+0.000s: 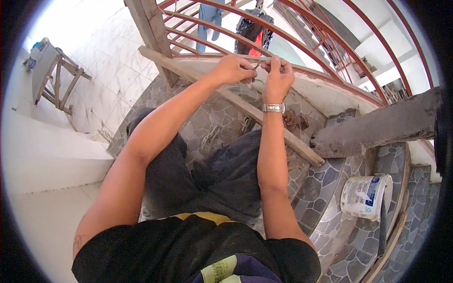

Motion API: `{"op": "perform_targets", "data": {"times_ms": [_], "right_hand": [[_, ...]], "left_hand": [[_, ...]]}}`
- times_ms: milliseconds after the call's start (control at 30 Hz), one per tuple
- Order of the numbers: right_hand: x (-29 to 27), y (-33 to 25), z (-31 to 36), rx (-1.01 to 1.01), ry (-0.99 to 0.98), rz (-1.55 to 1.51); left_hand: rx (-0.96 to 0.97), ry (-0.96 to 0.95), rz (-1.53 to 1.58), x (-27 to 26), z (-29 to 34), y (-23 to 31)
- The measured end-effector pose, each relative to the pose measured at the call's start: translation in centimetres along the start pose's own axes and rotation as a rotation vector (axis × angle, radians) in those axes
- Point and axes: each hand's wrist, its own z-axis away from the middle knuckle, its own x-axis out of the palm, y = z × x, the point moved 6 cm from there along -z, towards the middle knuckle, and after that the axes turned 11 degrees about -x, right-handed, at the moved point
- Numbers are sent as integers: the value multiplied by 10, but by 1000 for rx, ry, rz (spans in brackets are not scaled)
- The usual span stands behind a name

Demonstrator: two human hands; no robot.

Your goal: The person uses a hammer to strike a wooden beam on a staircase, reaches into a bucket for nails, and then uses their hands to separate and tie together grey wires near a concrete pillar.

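Both arms reach forward to the foot of a red metal railing. My left hand is closed, with thumb and fingers pinched around a thin cord-like piece. My right hand, with a metal watch on its wrist, pinches close beside it, just to the right. The thin piece shows between the two hands; its exact kind is too small to tell. Under my forearms a long wooden batten runs slantwise from the wooden post down to the right.
A thick wooden beam juts in from the right. Below it, a white bucket lies tipped on the stone-patterned steps. A rough wooden stand is on the pale tiles at far left. Clothes hang beyond the railing.
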Motion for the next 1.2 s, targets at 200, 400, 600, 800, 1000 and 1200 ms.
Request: {"op": "perform_targets", "data": {"times_ms": [200,400,600,800,1000,1200], "right_hand": [[-3,10,-1,109,-2,-118],[11,11,3,-15,-367,164],[16,-1,0,-516,-454,620],[26,-16,7,-467,-519,577],[30,-34,11,-485,-340,418],[38,-10,19,-339,-560,386]], "left_hand": [[-75,69,379,-15,-6,-16],[-80,96,510,-28,-3,-4],[38,-115,347,-34,-2,3],[47,-168,239,-38,3,6],[-60,-230,232,-39,5,0],[-28,-328,285,-38,13,9]]}}
